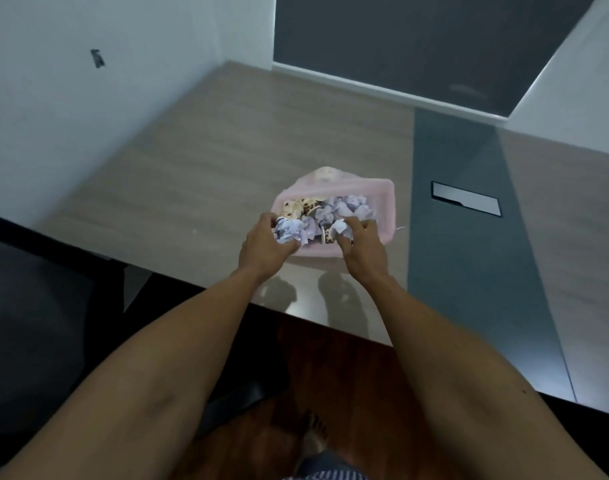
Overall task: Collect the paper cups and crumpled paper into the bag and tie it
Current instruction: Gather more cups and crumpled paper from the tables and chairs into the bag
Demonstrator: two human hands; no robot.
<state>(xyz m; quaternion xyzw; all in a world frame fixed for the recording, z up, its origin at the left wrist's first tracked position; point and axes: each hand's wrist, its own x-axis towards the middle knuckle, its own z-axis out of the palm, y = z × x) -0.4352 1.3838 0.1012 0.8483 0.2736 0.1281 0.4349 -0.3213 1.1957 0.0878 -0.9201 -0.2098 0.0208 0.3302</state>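
While bag (382, 192) gapes, both hands clutch crumpled paper (348, 207).

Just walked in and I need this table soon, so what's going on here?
A person is clearing rubbish into a pink bag that sits open on the table. Crumpled paper and patterned paper cups already fill it. The left hand and the right hand each grip the bag's near edge. The bag is not yet tied.
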